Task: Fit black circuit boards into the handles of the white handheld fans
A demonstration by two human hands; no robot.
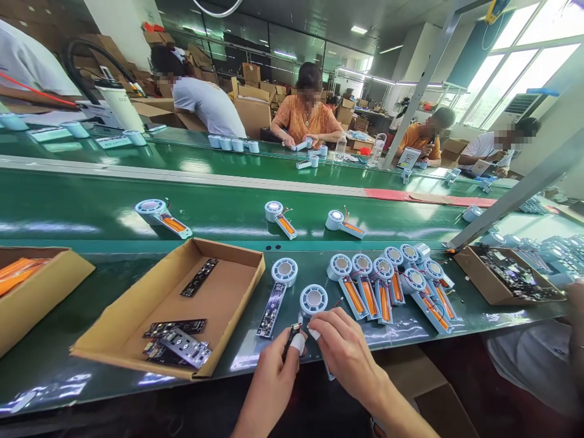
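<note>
My left hand point(274, 374) is closed on a small black circuit board point(291, 338), held upright near the bench's front edge. My right hand point(349, 356) is pinched just beside it; what its fingertips hold is hidden. White covers show on the left thumb and a right fingertip. Right behind my hands lies a light blue round-headed fan housing point(314, 298), its handle mostly covered by my right hand. To its left, another fan housing point(284, 272) has a circuit board point(271, 310) along its handle. Several fan housings with orange-wrapped handles point(384, 301) lie grouped to the right.
A cardboard tray point(232, 274) with several circuit boards stands left, and another board tray point(472, 277) right. Beyond runs a green conveyor belt point(219, 207) carrying fan units. A slanted metal post point(497, 213) rises at right. Co-workers point(308, 115) sit across the line.
</note>
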